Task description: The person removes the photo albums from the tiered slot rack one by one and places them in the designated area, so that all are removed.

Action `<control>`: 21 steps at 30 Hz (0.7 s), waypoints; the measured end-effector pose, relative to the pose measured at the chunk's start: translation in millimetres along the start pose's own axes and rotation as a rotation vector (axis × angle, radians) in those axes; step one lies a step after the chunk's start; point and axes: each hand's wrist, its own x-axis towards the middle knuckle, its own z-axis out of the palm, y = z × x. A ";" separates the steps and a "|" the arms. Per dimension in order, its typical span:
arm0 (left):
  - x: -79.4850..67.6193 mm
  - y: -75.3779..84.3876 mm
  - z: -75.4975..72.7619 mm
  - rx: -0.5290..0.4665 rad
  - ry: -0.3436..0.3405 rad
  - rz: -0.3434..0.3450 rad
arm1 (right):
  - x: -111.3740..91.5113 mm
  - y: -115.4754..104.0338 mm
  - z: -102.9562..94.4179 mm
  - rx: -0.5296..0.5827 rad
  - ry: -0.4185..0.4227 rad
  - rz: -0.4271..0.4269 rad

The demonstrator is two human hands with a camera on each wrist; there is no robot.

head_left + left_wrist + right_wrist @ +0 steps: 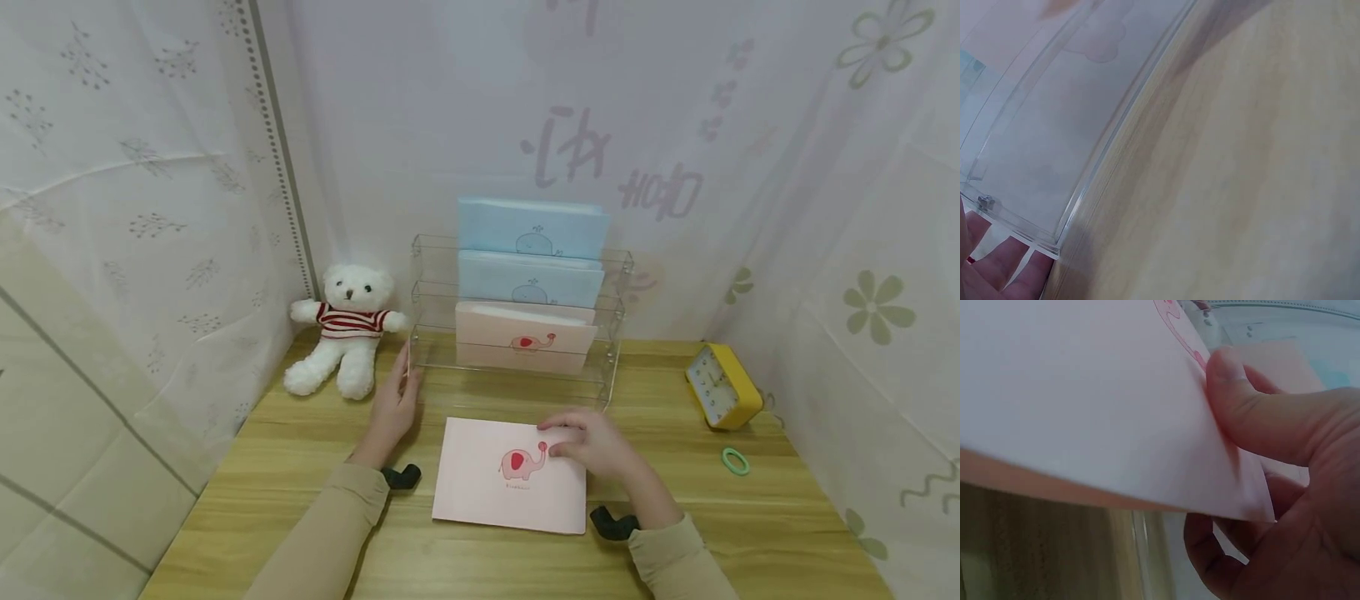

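My right hand [596, 442] pinches the right side of a pink booklet [476, 471] with an elephant drawing. In the right wrist view the thumb [1266, 415] presses on its cover and other fingers curl underneath; the wooden table shows below its edge. At the left, my left hand [393, 408] holds the lower front corner of a clear tiered rack [431, 354], its fingers [1007, 259] along the outer side of the clear panel. A similar pink booklet [487, 333] stands in the rack's lowest tier, with a blue whale booklet [487, 279] and another blue booklet [487, 225] above.
A white teddy bear [348, 329] in a striped sweater sits left of the rack. A yellow alarm clock [723, 387] and a green ring [735, 461] are at the right of the wooden table [300, 450]. Patterned curtains [360, 125] hang behind and beside it.
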 end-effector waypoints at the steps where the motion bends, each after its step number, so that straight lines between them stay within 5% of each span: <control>1: 0.2 1.5 -0.4 -0.004 -0.003 -0.005 | -0.2 1.8 0.1 -0.004 -0.019 0.001; 10: -1.7 24.2 -7.5 -0.019 -0.079 -0.133 | -0.8 8.9 4.5 -0.115 -0.199 -0.104; 21: -0.4 15.6 -4.9 -0.028 -0.068 -0.092 | -5.4 2.6 10.3 -0.126 -0.330 -0.082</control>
